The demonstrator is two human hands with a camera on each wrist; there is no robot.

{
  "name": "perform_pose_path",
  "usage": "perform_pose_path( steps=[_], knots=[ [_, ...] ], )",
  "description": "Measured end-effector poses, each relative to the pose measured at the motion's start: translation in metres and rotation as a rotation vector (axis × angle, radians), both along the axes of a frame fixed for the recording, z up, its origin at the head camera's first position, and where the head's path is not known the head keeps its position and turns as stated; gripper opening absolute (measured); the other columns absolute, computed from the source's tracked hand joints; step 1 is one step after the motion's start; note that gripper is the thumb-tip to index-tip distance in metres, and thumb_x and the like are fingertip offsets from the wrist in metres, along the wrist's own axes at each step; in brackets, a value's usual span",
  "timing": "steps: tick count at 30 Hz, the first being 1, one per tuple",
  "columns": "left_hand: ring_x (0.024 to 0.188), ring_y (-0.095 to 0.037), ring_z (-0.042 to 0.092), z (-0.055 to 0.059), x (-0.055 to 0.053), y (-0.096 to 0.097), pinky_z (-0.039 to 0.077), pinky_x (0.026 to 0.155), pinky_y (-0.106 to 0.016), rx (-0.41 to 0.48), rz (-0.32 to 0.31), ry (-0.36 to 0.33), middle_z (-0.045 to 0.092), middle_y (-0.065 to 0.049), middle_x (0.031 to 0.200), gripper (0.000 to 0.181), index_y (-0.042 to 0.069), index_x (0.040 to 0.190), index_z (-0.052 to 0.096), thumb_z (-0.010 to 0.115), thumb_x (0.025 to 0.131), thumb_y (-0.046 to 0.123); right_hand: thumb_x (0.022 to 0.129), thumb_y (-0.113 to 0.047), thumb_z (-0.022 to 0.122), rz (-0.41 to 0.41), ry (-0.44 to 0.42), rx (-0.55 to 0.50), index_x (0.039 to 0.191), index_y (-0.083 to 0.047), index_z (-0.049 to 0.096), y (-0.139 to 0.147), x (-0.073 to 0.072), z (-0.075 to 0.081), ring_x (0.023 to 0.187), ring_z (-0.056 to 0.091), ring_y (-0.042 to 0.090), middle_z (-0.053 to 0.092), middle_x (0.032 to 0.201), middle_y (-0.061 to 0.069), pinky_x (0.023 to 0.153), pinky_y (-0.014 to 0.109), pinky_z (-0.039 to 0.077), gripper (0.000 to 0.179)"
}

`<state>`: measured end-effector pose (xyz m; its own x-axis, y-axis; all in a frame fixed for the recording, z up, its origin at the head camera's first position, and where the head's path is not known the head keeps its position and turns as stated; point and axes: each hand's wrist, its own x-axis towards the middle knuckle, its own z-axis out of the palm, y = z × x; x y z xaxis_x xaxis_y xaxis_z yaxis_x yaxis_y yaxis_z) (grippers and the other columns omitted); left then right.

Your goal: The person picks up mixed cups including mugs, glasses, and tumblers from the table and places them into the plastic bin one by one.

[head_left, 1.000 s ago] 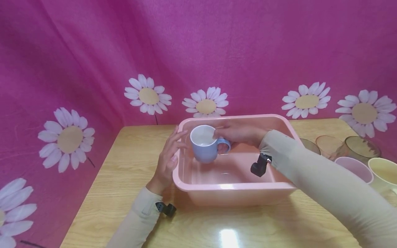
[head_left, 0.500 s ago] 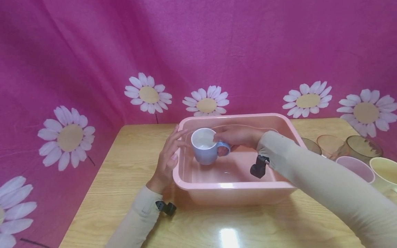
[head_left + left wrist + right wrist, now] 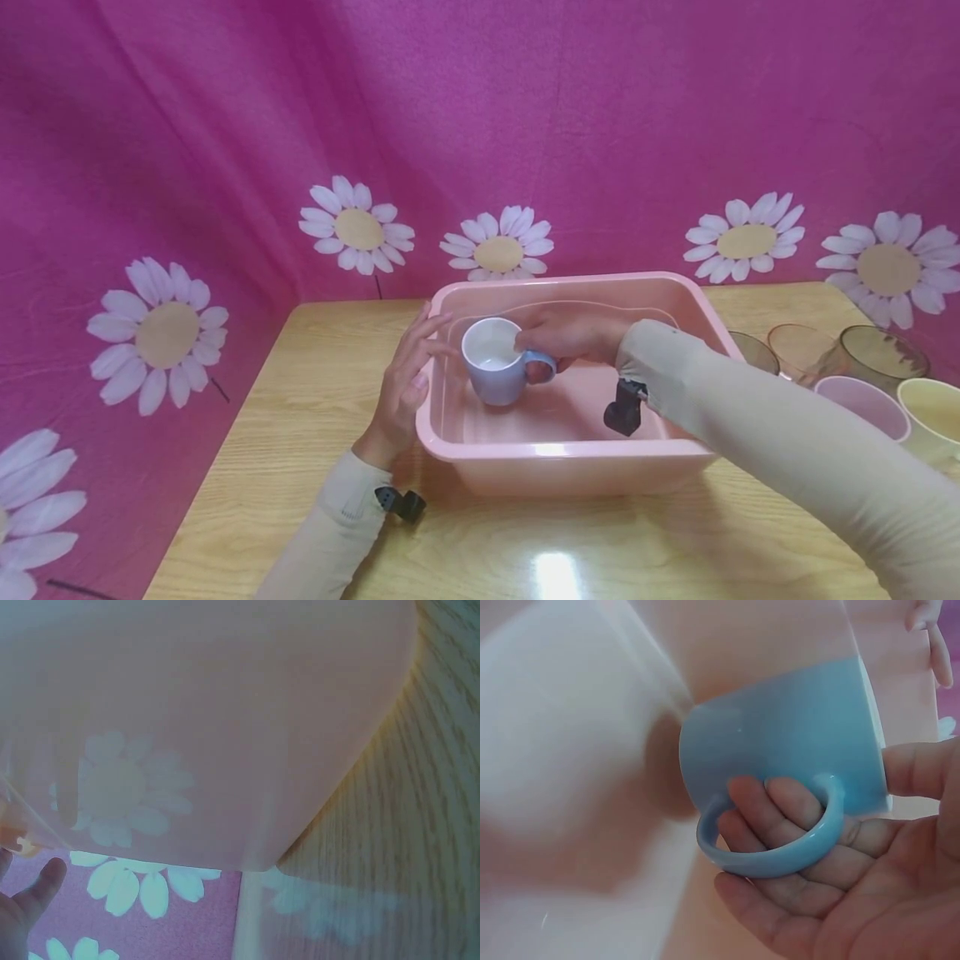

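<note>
A light blue mug point(image 3: 497, 379) with a white inside stands upright within the pink basin point(image 3: 585, 451), toward its left end. My right hand point(image 3: 573, 335) grips it: in the right wrist view the thumb lies at the rim and the fingers point(image 3: 769, 814) pass behind the handle point(image 3: 780, 859) against the mug's side. My left hand point(image 3: 401, 387) rests on the basin's left rim, its fingers stretched over the edge close to the mug. In the left wrist view the basin's outer wall point(image 3: 225, 750) fills most of the picture, with part of the left hand point(image 3: 30, 900) at the lower left corner.
Right of the basin, partly behind the right sleeve, stand tinted clear cups point(image 3: 881, 358), a pink cup point(image 3: 862, 408) and a cream mug point(image 3: 930, 412). The wooden table point(image 3: 300, 400) meets a magenta flowered cloth point(image 3: 600, 125) behind.
The right hand has lowered the blue mug a little further into the basin. My left hand has stayed at the left rim.
</note>
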<state>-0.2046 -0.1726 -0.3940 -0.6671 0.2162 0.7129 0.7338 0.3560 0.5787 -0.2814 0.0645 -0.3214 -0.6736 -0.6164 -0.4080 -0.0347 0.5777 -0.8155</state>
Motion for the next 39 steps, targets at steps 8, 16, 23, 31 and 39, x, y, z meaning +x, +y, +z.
perform_pose_path(
  steps=[8, 16, 23, 31, 39],
  knots=[
    [0.145, -0.031, 0.020, -0.003, -0.002, -0.001, 0.016, 0.114, -0.057, 0.005, 0.002, 0.012, 0.046, -0.011, 0.144, 0.041, 0.008, 0.101, 0.060, 0.030, 0.087, 0.032, 0.090, -0.015, 0.051, -0.016, 0.014, 0.019, 0.105, 0.001, 0.061, -0.001, 0.001, -0.003, 0.071, 0.058, 0.021, 0.060, 0.071, 0.013, 0.072, 0.040, 0.052, 0.025],
    [0.145, -0.032, 0.019, -0.002, -0.002, -0.002, 0.016, 0.114, -0.057, 0.001, 0.003, 0.009, 0.045, -0.009, 0.145, 0.045, 0.003, 0.101, 0.060, 0.030, 0.088, 0.034, 0.088, -0.020, 0.053, -0.046, 0.055, 0.088, 0.100, -0.003, 0.064, -0.002, 0.001, -0.004, 0.077, 0.061, 0.023, 0.064, 0.079, 0.012, 0.074, 0.040, 0.053, 0.023],
    [0.143, -0.034, 0.022, -0.004, -0.004, -0.003, 0.017, 0.115, -0.055, 0.010, -0.009, 0.040, 0.046, -0.013, 0.143, 0.045, 0.003, 0.102, 0.061, 0.030, 0.088, 0.033, 0.087, -0.020, 0.054, -0.061, 0.036, 0.105, 0.104, -0.003, 0.065, -0.003, 0.002, -0.008, 0.078, 0.062, 0.024, 0.064, 0.079, 0.013, 0.076, 0.043, 0.053, 0.026],
    [0.144, -0.034, 0.021, -0.002, -0.004, -0.001, 0.017, 0.114, -0.057, 0.002, 0.000, 0.029, 0.046, -0.013, 0.143, 0.045, 0.002, 0.101, 0.060, 0.030, 0.087, 0.032, 0.088, -0.022, 0.056, -0.067, 0.039, 0.110, 0.112, -0.009, 0.064, 0.000, -0.002, -0.018, 0.080, 0.062, 0.024, 0.063, 0.078, 0.011, 0.073, 0.040, 0.052, 0.028],
    [0.144, -0.035, 0.022, -0.003, -0.004, 0.000, 0.017, 0.114, -0.058, 0.013, -0.001, 0.046, 0.046, -0.016, 0.142, 0.043, 0.000, 0.101, 0.059, 0.031, 0.087, 0.028, 0.085, -0.021, 0.062, -0.123, 0.014, 0.128, 0.116, -0.016, 0.064, -0.002, -0.003, -0.023, 0.083, 0.062, 0.029, 0.066, 0.091, 0.016, 0.073, 0.043, 0.055, 0.032]
  ],
)
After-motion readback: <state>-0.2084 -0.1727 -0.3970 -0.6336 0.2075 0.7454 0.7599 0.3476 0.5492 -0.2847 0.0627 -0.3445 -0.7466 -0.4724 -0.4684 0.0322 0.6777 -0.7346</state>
